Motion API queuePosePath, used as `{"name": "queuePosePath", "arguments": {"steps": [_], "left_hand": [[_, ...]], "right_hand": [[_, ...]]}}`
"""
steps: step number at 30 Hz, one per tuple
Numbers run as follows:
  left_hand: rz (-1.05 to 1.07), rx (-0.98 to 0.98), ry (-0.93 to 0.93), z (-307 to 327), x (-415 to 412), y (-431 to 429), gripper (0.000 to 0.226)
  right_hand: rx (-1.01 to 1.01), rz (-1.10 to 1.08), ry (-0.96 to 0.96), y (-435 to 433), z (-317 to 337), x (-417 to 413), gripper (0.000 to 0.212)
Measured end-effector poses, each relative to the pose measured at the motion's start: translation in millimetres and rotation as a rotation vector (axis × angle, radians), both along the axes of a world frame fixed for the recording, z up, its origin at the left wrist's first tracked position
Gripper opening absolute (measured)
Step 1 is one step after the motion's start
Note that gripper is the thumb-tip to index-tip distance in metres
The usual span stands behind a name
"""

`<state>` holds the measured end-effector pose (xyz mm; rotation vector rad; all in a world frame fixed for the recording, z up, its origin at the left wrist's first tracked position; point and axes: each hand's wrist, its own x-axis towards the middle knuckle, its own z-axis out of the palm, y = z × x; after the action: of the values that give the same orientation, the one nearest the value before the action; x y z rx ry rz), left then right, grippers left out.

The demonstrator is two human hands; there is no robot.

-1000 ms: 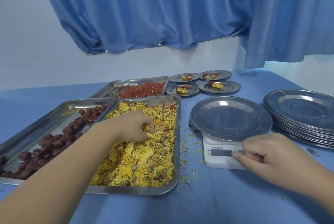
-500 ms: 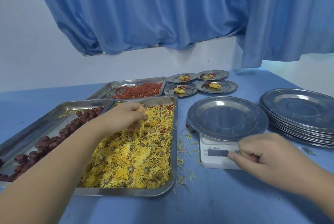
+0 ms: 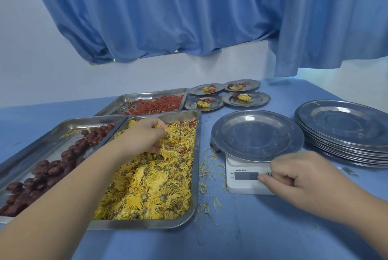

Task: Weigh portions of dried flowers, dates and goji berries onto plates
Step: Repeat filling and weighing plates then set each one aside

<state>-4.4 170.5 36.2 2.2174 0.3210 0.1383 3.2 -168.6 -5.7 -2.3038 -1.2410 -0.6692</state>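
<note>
My left hand [image 3: 144,135] is in the steel tray [image 3: 198,154] of yellow dried flowers [image 3: 151,186], its fingers curled round a tuft of them near the tray's far end. To its left, a tray [image 3: 42,135] holds dark red dates [image 3: 52,169]. Behind, another tray [image 3: 134,97] holds goji berries [image 3: 159,105]. An empty steel plate [image 3: 256,134] sits on the white scale [image 3: 247,175]. My right hand [image 3: 304,177] rests at the scale's front, fingers curled, thumb tip beside its display.
Several small filled plates [image 3: 245,98] stand at the back. A stack of empty plates [image 3: 344,131] sits at the right. Loose petals [image 3: 207,173] lie on the blue table between the flower tray and the scale.
My left hand has moved from the middle of the flower tray toward its far end, gathering flowers. My right hand has stayed at the scale's front.
</note>
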Motion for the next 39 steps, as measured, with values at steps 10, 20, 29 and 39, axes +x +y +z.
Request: {"name": "queuePosePath", "arguments": {"steps": [10,20,29,39], "left_hand": [[-0.113,0.295,-0.043,-16,-11,-16,0.014],[-0.099,-0.188,0.001,-4,-10,-10,0.011],[-0.125,-0.27,-0.122,5,6,-26,0.012],[-0.29,0.137,-0.186,-2,72,-127,0.012]], "right_hand": [[-0.002,0.005,0.004,-1,-1,0,0.049],[-0.001,0.002,0.0,0,-1,0,0.048],[0.016,0.006,0.016,-1,0,2,0.05],[0.1,-0.086,0.132,-15,-3,20,0.057]]}}
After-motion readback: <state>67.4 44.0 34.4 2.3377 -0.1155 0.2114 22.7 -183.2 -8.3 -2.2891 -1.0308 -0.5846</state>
